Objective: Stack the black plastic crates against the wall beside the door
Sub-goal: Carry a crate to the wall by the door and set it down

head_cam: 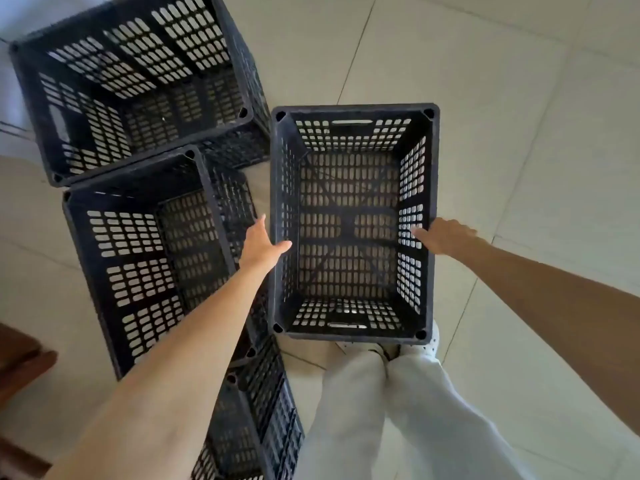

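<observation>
Hidden: left hand [263, 244] fingers lay outside the held crate [349, 110], thumb hooked over its left rim, gripping | right hand [446, 237] gripped the right rim, thumb inside | crate before the legs, over tiled floor [519, 133], covering most of the white shoes [429, 344] | left: far crate [131, 88], near crate [138, 254] just beside, third crate [256, 427] cut off below.

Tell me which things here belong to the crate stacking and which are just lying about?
Job: black slotted plastic crate held by left hand and right hand; three more black plastic crates beside it.
Lying about: brown wooden furniture edge; pale floor tiles.
</observation>
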A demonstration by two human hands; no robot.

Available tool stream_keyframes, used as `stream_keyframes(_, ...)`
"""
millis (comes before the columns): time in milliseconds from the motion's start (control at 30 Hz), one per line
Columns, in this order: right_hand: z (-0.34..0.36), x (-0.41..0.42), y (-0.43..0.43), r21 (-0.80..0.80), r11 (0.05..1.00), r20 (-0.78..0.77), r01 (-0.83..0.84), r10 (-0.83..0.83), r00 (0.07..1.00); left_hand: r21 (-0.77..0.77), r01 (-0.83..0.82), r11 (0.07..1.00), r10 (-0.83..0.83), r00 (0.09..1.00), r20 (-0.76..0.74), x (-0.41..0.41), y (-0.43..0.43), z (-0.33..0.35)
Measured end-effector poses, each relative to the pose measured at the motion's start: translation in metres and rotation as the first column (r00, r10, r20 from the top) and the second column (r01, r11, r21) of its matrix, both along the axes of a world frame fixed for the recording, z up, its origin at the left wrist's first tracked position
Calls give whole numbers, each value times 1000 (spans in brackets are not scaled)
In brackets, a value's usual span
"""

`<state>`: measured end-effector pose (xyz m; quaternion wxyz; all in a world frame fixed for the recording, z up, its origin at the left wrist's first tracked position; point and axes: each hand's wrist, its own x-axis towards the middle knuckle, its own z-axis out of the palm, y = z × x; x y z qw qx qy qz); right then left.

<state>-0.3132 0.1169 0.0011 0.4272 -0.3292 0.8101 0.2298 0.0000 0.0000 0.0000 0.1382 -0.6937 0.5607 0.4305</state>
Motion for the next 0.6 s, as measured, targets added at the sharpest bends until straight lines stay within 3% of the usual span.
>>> stream_keyframes(200,-26,-2,-1,-63,952,52,299,-296,954,116,-117,986,118,993,-5,-3,-15,-26)
stream_keyframes(333,-17,-15,1,-24,958,181,286,-277,944,226,-159,961,151,987,52,-9,-28,-24)
stream_keyframes(600,42,-51,20,0,966,212,259,-253,944,142,-85,986,83,996,19,-39,-19,33)
